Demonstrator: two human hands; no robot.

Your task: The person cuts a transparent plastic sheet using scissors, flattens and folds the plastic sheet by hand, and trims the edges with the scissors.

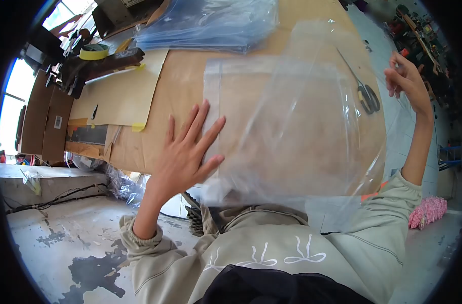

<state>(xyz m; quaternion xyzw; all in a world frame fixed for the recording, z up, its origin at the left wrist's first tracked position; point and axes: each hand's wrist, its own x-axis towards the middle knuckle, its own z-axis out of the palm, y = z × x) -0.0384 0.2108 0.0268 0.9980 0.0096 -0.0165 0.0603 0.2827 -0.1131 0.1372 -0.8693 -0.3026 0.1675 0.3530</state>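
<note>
Left hand point(183, 157) palm down, fingers spread apart, on the left edge of the clear plastic film point(287, 137), center of frame. Nothing gripped there; looks like flat pressure, wide spread likely chosen so the thin stuff doesn't slide or ruck up. Fingertips land on the edge strip, thumb lower down toward the near edge.

Right hand point(403, 78) is raised at upper right, off past the table edge, fingers curled in. Can't make out whether film is pinched in it: faint transparent streaks run near the wrist, too see-through to call.

Film lies across the brown-topped table point(183, 76), near edge hanging over toward the person's sweatshirt point(276, 243). A loose, creased layer slants up to the upper right (sheet or bag, can't say which).

Scissors point(362, 86) at the right side of the table, handles toward the person, probably parked that way for easy reach. Stack of plastic film point(210, 28) at top center, beyond the working piece, presumably to leave room for it. Yellow tape roll point(94, 51) sits on a dark fixture point(89, 68), upper left; beige board point(127, 91) lies below it, yellow tape on its lower corner. Cardboard box point(46, 119) far left.
</note>
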